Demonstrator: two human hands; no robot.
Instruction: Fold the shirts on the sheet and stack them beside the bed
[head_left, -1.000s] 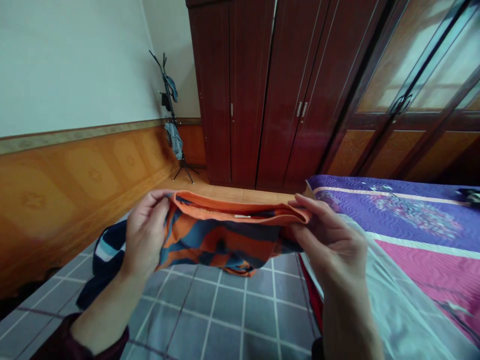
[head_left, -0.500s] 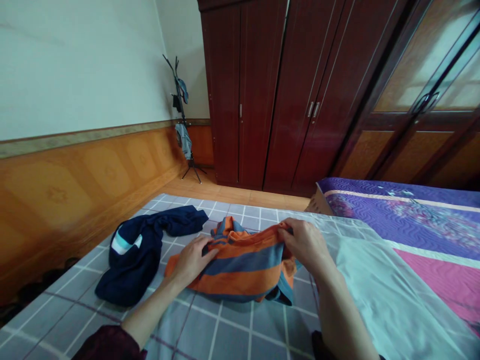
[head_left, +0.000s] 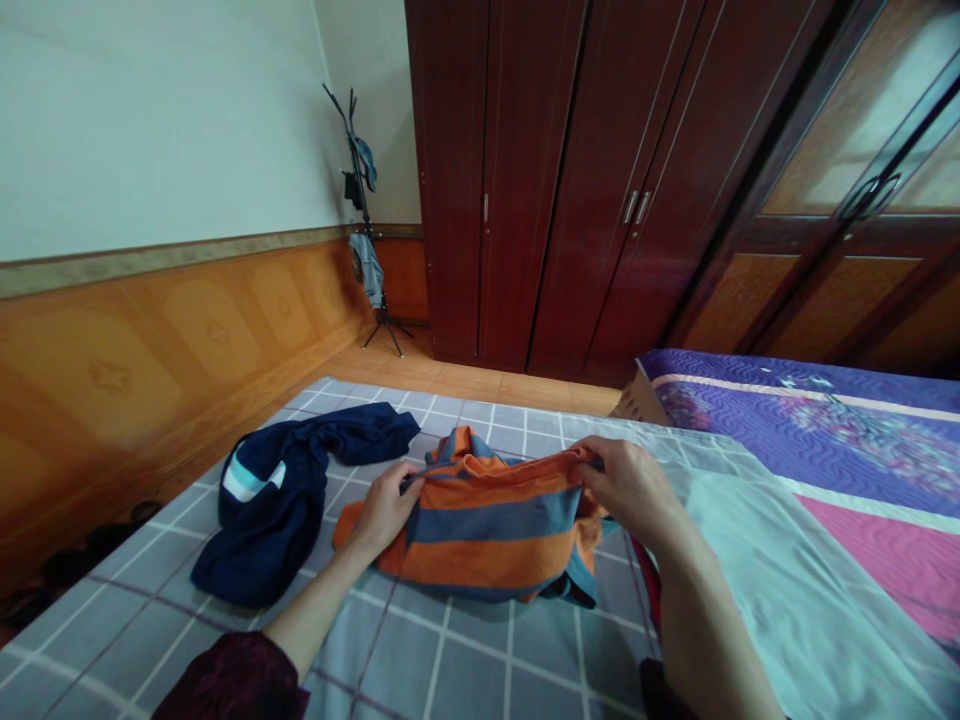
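- The left hand (head_left: 386,505) pinches the upper left corner of the orange and grey-blue striped soft cloth garment (head_left: 487,540); its thumb and fingers look pressed together on the edge.
- The right hand (head_left: 626,490) pinches the orange edge at the other end (how firmly, I cannot tell).
- The garment is between the two hands; below the grip, it seems to rest on the grey sheet with white check lines (head_left: 405,650).
- Behind the gripped edge, a bunched part of the same garment rises; if the edge were pulled alone, this part could, I think, stay crumpled.
- Beneath the right hand, a loose blue-grey flap hangs out; it could become trapped under the cloth and leave a crease.
- Left of the left hand lies a dark navy cloth garment with a white and pale-blue patch (head_left: 274,510), near; a wide sweep of the forearm could drag it.
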